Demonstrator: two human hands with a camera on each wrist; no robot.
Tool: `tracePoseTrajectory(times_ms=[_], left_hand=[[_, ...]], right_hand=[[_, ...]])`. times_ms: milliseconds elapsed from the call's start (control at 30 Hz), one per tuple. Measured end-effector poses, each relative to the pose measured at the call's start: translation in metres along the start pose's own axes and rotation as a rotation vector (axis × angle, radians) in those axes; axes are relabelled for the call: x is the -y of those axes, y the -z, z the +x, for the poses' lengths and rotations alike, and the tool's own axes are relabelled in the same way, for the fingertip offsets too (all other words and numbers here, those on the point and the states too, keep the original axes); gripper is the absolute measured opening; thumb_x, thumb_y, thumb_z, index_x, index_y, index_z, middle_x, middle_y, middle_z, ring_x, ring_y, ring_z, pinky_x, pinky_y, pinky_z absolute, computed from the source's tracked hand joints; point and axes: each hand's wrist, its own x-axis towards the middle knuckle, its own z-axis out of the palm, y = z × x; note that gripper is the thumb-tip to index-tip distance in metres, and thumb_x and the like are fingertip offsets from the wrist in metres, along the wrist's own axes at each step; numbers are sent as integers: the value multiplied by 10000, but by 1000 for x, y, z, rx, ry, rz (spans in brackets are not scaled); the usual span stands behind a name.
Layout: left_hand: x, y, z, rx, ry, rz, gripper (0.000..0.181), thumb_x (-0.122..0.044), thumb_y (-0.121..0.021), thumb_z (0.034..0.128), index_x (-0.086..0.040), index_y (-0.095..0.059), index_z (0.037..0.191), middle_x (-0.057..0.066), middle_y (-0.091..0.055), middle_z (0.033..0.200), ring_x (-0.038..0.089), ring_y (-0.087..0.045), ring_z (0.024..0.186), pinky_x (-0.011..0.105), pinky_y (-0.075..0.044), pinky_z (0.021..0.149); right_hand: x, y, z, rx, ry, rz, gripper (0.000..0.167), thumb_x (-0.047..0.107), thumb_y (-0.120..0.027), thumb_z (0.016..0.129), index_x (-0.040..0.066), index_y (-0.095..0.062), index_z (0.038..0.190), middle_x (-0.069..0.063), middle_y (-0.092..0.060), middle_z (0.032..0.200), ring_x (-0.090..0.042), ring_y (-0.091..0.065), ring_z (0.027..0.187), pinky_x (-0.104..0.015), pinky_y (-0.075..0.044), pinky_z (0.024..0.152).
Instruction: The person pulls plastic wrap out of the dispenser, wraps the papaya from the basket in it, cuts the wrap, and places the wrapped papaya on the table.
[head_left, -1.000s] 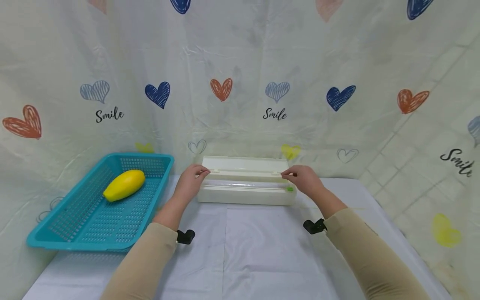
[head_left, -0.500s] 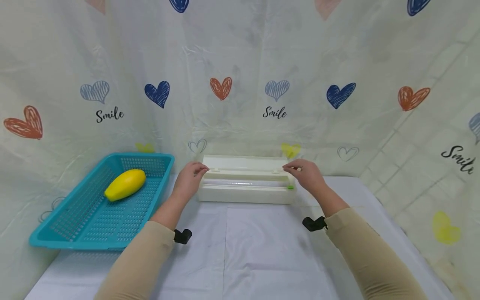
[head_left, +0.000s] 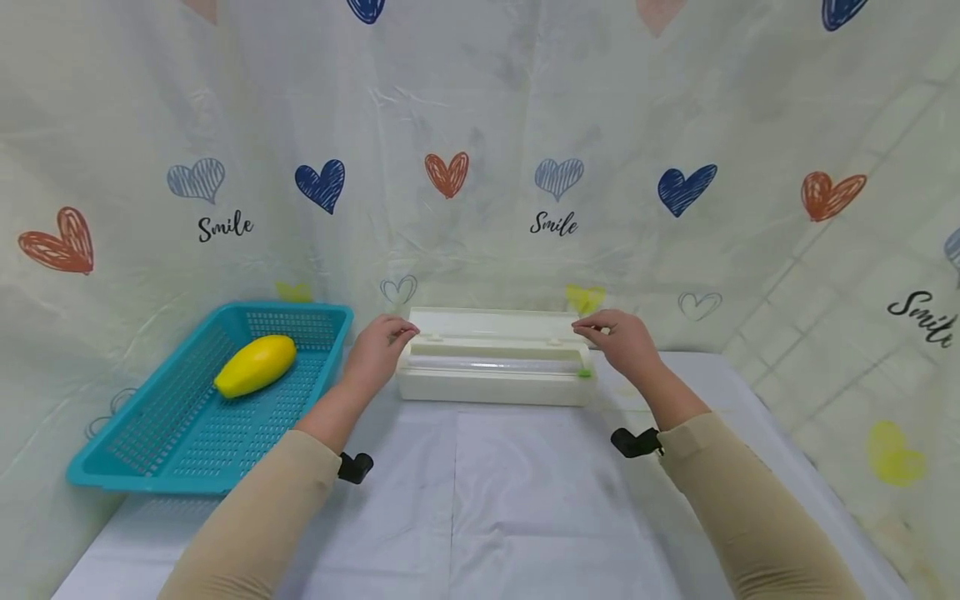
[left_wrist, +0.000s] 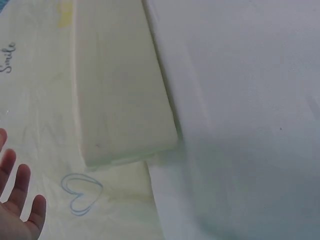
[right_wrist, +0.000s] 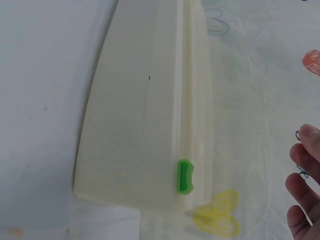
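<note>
A long white cling film dispenser (head_left: 495,390) stands on the table with its lid (head_left: 495,322) tilted back. A clear roll of cling film (head_left: 487,364) lies inside, and a green slider (head_left: 584,373) sits at the right end. My left hand (head_left: 378,354) has thumb and fingertips brought together in a pinch above the lid's left end. At the right end my right hand (head_left: 618,337) makes the same pinch. Both appear to hold the clear film, which is hard to see between them. In the wrist views other fingers are spread, apart from the dispenser.
To the left stands a blue plastic basket (head_left: 168,433) with a yellow papaya-like fruit (head_left: 255,367) in it. A white cloth (head_left: 480,500) covers the table. Behind hangs a curtain (head_left: 495,100) printed with hearts, close to the lid's back.
Both hands have risen slightly from the hinge line, and the right one has shifted a little outward. The lid stays tilted back; the basket and fruit have not moved.
</note>
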Motion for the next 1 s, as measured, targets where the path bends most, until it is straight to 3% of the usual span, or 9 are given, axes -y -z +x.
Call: tracePoseTrajectory(times_ms=[167, 400, 700, 1000], left_hand=[[-4, 3, 0, -18, 4, -26, 235, -254, -568, 1020, -129, -715, 1154, 49, -585, 1239, 262, -550, 1185, 437, -485, 992], [-8, 9, 1, -36, -36, -3, 221, -265, -570, 1016, -160, -720, 1141, 31, -585, 1240, 248, -548, 1192, 422, -491, 992], [-12, 20, 4, -33, -96, -27, 256, -285, -554, 1022, -132, -710, 1156, 35, -582, 1218, 250, -543, 1165, 430, -492, 975], [-23, 33, 2, -27, -116, -56, 264, -283, -549, 1024, -128, -712, 1161, 49, -571, 1241, 264, -522, 1192, 446, -486, 983]], right_hand=[[4, 5, -1, -3, 14, -22, 243, 286, -654, 970, 133, -758, 1128, -87, -691, 1127, -263, -570, 916, -409, -482, 744], [9, 13, -1, -42, 53, -48, 242, 279, -655, 970, 110, -767, 1102, -86, -706, 1081, -248, -580, 881, -398, -477, 736], [16, 22, -5, -80, 63, -1, 252, 290, -650, 973, 105, -764, 1102, -94, -702, 1120, -243, -594, 961, -405, -478, 791], [23, 31, -6, -108, 69, 19, 227, 287, -660, 967, 126, -769, 1083, -67, -706, 1114, -224, -595, 964, -397, -483, 804]])
